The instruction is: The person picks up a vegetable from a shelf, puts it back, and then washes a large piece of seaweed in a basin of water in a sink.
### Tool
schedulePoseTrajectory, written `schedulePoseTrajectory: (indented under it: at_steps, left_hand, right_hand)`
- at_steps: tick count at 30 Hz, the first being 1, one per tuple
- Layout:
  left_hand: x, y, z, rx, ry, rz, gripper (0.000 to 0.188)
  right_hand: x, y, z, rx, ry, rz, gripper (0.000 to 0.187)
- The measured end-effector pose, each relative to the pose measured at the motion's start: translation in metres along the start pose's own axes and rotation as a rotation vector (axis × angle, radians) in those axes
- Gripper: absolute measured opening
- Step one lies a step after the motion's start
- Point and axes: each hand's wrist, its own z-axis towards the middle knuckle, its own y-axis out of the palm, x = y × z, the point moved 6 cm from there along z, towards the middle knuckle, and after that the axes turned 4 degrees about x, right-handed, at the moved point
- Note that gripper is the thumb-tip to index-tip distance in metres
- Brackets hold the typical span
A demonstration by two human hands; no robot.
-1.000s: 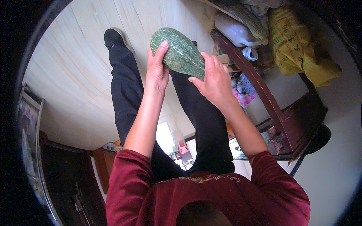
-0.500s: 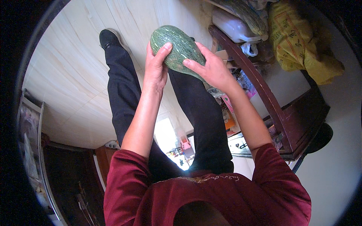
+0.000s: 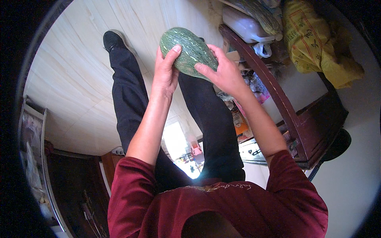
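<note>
Between both hands I hold a large green squash (image 3: 186, 49), oval and flecked with pale marks, above the floor in front of my legs. My left hand (image 3: 165, 67) grips its left side, thumb lying on top and fingers hidden underneath. On the right end, my right hand (image 3: 222, 71) is closed round it, with the thumb on the near side and the fingers along the far side. The underside of the squash is out of sight.
A dark red wooden cabinet (image 3: 274, 79) stands on the right with packets and papers in its open side. On its top lie a long greenish gourd (image 3: 264, 18), a white plastic jug (image 3: 240, 25) and a yellow bag (image 3: 307, 39). A shelf rack (image 3: 45, 158) is at far left.
The squash and both hands have shifted very slightly to the right in the picture. The grip stays the same.
</note>
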Motion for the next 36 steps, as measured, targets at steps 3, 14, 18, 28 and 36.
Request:
schedulePoseTrajectory:
  at_steps: [3, 14, 18, 28, 36]
  left_hand:
    - [0.000, -0.001, -0.001, -0.022, 0.018, 0.113, 0.049]
    - [-0.010, -0.016, 0.005, 0.050, -0.128, -0.094, 0.052]
    - [-0.005, -0.019, 0.009, 0.042, -0.087, -0.140, 0.053]
    - [0.004, -0.002, -0.002, -0.214, -0.052, -0.018, 0.058]
    - [-0.012, -0.022, 0.006, 0.092, -0.117, 0.417, 0.054]
  right_hand:
    - [0.002, 0.003, 0.008, 0.027, 0.101, -0.038, 0.072]
    - [-0.006, 0.006, -0.002, 0.008, -0.208, -0.095, 0.076]
    - [-0.017, 0.001, -0.004, 0.057, -0.321, -0.154, 0.091]
    - [0.005, -0.005, -0.004, -0.308, 0.017, -0.088, 0.087]
    - [0.033, -0.025, 0.000, -0.009, -0.010, -0.159, 0.069]
